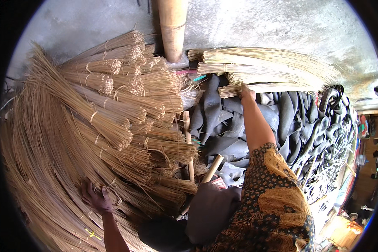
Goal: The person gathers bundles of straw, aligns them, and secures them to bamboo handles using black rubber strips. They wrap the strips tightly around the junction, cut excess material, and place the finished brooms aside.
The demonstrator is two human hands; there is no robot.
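Observation:
My left hand (97,200) lies on brown bundles of thin sticks (42,138), thumb apart and fingers spread. Next to it is a loop of cord or bent stick (118,194). At the far middle, my right hand (248,94) closes over the near pale bundle of thin sticks (277,87), close to its cut left end. Its fingertips are partly hidden. Several more pale bundles (256,63) lie just behind, against the wall. Many tied brown bundles (113,134) are heaped at the left with cut ends toward the right.
Dark rubber-like strips (294,113) pile up below the pale bundles and along the right. A thick bamboo post (172,29) stands against the grey wall (256,25). A wooden pole (212,168) leans near the middle. Dark cloth (210,212) lies by my body.

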